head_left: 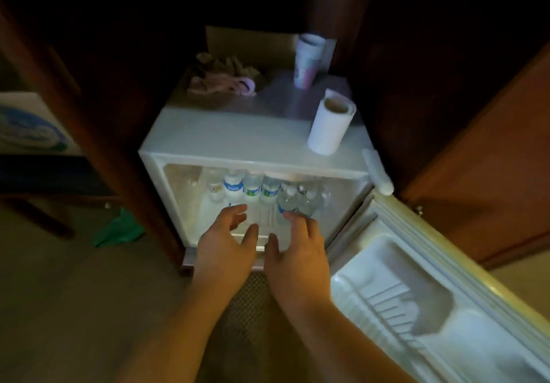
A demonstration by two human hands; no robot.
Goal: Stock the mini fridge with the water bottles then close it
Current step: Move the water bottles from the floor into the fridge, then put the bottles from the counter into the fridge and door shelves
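A white mini fridge (238, 135) stands in a dark wooden cabinet, lit inside. Its door (431, 293) hangs wide open to the right. Several clear water bottles (253, 189) with blue-and-green labels stand upright in a row on the shelf inside. My left hand (226, 239) and my right hand (297, 242) are side by side at the fridge's mouth, fingers relaxed and spread, holding nothing. The right fingertips are close to the rightmost bottles (297, 201); whether they touch is unclear.
On the fridge top sit a paper towel roll (330, 123), a paper cup (308, 61) and a crumpled cloth (223, 82). A green bag (119, 229) lies on the floor at the left. Wooden cabinet walls (491, 159) close in on both sides.
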